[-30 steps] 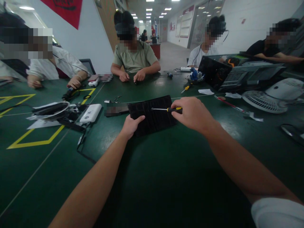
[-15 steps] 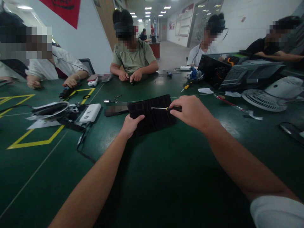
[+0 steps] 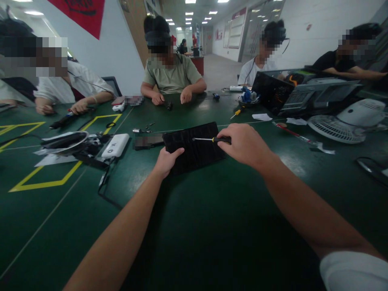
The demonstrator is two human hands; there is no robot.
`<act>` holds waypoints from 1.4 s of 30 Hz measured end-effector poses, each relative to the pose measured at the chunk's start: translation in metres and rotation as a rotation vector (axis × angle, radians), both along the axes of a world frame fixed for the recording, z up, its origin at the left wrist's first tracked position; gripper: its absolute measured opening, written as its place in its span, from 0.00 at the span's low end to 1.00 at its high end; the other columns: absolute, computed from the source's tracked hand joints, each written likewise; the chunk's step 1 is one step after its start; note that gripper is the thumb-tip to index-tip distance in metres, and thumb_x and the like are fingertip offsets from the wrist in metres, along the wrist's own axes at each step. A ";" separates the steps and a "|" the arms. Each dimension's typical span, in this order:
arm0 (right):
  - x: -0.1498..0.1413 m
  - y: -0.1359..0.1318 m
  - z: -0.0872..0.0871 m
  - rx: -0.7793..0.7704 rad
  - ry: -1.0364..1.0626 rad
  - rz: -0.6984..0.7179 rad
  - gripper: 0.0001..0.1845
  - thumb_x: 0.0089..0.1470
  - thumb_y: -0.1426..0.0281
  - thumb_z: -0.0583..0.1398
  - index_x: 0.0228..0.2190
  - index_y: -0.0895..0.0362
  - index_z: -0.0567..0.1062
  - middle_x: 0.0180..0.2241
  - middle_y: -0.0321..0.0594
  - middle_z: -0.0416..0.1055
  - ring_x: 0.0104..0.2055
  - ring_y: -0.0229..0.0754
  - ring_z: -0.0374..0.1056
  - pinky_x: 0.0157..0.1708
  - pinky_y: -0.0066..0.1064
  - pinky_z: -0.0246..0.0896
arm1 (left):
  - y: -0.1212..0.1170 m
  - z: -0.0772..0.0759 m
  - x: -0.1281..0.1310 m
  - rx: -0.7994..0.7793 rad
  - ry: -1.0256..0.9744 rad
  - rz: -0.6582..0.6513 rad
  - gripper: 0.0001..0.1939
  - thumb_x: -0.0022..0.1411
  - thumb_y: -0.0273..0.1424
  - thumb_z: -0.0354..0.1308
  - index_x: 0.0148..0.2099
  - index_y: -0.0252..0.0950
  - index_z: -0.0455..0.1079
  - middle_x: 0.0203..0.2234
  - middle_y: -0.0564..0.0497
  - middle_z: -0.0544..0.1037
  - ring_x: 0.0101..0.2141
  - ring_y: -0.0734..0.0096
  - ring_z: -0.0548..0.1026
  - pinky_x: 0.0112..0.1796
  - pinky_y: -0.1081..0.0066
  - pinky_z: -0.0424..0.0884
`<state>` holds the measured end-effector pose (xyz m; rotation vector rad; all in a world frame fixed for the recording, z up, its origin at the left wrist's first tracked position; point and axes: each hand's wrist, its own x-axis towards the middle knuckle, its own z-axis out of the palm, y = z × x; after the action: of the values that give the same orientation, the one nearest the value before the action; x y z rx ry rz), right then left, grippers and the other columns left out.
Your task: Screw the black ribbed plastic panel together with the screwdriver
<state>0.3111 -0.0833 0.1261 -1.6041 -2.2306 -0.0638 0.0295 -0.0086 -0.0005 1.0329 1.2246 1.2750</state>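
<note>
My left hand [image 3: 168, 161] grips the lower left corner of a flat black panel [image 3: 197, 155], its thumb lying on the front face. The panel is tilted up off the green table [image 3: 194, 226], and its dark surface shows ridges I cannot make out well. In my right hand [image 3: 242, 141] is a screwdriver [image 3: 222, 140] with a black and yellow handle, the fingers closed around it. Its metal shaft points left across the panel, and the tip meets the panel near the middle. Whether a screw sits under the tip is too small to tell.
Left stand a white power bank [image 3: 115, 146] and a bundle of cables and papers [image 3: 65, 143]. Small metal parts [image 3: 147, 129] lie behind the panel. To the right are a yellow screwdriver [image 3: 237, 112], a white fan [image 3: 336, 123] and a computer case [image 3: 318, 95]. Several people sit around the table.
My hands, the panel and the screwdriver stay almost in place. Across the table, a person's hands have moved apart, and the person at left has shifted a dark tool leftward.
</note>
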 end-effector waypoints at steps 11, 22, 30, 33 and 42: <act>0.001 0.002 -0.002 0.001 0.025 0.043 0.10 0.67 0.68 0.64 0.45 0.54 0.86 0.42 0.46 0.84 0.43 0.52 0.76 0.41 0.41 0.63 | -0.004 0.006 0.003 -0.012 -0.003 0.013 0.23 0.48 0.29 0.82 0.47 0.36 0.83 0.46 0.41 0.90 0.53 0.43 0.88 0.62 0.42 0.80; 0.001 0.002 -0.003 -0.011 0.042 0.028 0.12 0.63 0.71 0.66 0.46 0.56 0.88 0.43 0.48 0.83 0.45 0.53 0.76 0.42 0.41 0.64 | -0.003 0.004 0.002 -0.002 0.003 0.019 0.23 0.48 0.30 0.82 0.47 0.36 0.83 0.46 0.41 0.90 0.54 0.42 0.87 0.63 0.42 0.79; -0.001 0.001 -0.001 -0.022 0.022 0.005 0.13 0.66 0.68 0.65 0.47 0.56 0.89 0.44 0.49 0.84 0.45 0.53 0.76 0.42 0.42 0.64 | -0.002 0.004 0.001 -0.009 -0.003 0.011 0.23 0.48 0.30 0.82 0.47 0.36 0.83 0.46 0.41 0.90 0.52 0.44 0.88 0.63 0.41 0.80; -0.001 0.001 -0.002 -0.020 0.015 -0.011 0.14 0.67 0.66 0.65 0.47 0.56 0.90 0.43 0.50 0.84 0.45 0.54 0.77 0.42 0.42 0.64 | -0.001 0.003 0.001 -0.007 0.015 0.028 0.23 0.48 0.30 0.82 0.47 0.35 0.83 0.46 0.41 0.90 0.52 0.44 0.88 0.63 0.41 0.79; 0.002 0.004 -0.003 -0.026 0.044 0.040 0.10 0.68 0.68 0.65 0.46 0.55 0.86 0.45 0.48 0.84 0.46 0.53 0.76 0.43 0.41 0.63 | -0.001 0.003 0.002 -0.008 0.006 0.036 0.22 0.49 0.28 0.81 0.47 0.35 0.83 0.44 0.42 0.90 0.50 0.45 0.88 0.61 0.42 0.80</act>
<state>0.3126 -0.0794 0.1227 -1.5585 -2.2379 0.0113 0.0317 -0.0100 0.0024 1.0139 1.2567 1.2946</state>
